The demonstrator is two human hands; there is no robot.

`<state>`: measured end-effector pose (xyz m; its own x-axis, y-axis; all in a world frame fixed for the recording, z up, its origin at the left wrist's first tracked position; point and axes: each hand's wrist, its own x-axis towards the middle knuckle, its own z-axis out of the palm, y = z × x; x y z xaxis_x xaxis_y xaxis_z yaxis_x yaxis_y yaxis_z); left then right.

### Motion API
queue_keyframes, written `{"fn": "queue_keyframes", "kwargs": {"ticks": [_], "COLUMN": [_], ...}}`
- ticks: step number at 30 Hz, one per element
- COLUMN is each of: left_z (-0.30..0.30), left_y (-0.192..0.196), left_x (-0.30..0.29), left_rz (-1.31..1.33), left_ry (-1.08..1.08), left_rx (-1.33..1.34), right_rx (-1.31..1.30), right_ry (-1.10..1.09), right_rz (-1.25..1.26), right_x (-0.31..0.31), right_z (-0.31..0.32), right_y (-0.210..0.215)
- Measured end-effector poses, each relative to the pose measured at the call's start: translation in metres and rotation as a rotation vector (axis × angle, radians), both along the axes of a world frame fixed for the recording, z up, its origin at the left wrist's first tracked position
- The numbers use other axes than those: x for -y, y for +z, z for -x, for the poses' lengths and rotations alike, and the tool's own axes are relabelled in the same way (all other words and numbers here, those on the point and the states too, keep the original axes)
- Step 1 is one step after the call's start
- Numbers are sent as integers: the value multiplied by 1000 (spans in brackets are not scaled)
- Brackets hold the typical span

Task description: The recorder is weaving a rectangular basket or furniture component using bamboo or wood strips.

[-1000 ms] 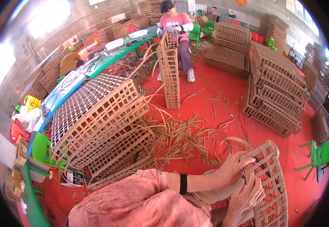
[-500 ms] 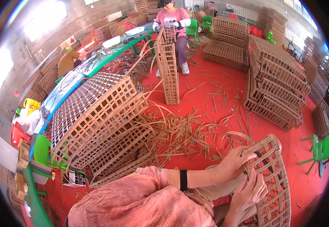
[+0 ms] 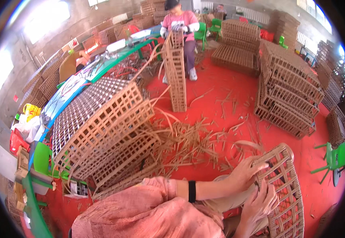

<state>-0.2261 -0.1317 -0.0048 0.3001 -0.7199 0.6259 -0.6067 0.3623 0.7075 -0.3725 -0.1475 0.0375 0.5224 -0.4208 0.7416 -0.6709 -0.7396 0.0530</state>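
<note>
A brown woven wicker basket (image 3: 286, 198) with an open lattice and a thick wrapped rim stands tilted at my lap, on the lower right. My left hand (image 3: 243, 173), below a black wristband, grips its upper left edge, thumb stretched over the lattice. Just below it, my right hand (image 3: 261, 201) has bent fingers pinched against the same edge. Whatever lies between those fingertips is too small to make out. A pale curved strip (image 3: 248, 144) runs on the floor side, just beyond my left hand.
Stacked woven baskets stand left (image 3: 113, 119) and right (image 3: 287, 91). Cut strips (image 3: 192, 142) litter the red floor (image 3: 224, 103). A person in pink (image 3: 180, 23) handles an upright basket (image 3: 175, 75) ahead. A green chair (image 3: 335, 158) stands right; a long table (image 3: 101, 71) runs along the left.
The view has shifted slightly. My hands keep nearly the same place on the basket, with small finger movements on the right. The person ahead has raised their head a little.
</note>
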Motion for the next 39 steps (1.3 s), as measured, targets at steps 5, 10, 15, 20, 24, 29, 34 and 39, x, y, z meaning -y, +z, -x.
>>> {"fn": "queue_keyframes", "kwargs": {"ticks": [5,10,15,20,24,29,34,39], "left_z": [0,-3,-18,-28,-27,-18,-35,-43], "left_y": [-8,-7,-3,2,10,14,10,26], "left_x": [1,4,8,7,1,-12,-36,-60], "left_rz": [-36,-83,-54,-52,49,107,30,37], "left_ry": [-6,-4,15,41,60,68,89,201], "left_rx": [18,-2,88,234,307,351,328,380], "right_rx": [35,50,73,99,110,79,86,114], "right_ry": [8,27,26,-17,-16,-74,-1,162], "right_rz": [-36,-42,-42,-72,-24,0,146,50], "right_x": [-1,1,5,1,-5,-22,-34,-46], "right_z": [-2,-3,-9,-13,-10,-9,-26,-28], "right_y": [-6,-7,-6,-6,-7,-9,-3,2]}}
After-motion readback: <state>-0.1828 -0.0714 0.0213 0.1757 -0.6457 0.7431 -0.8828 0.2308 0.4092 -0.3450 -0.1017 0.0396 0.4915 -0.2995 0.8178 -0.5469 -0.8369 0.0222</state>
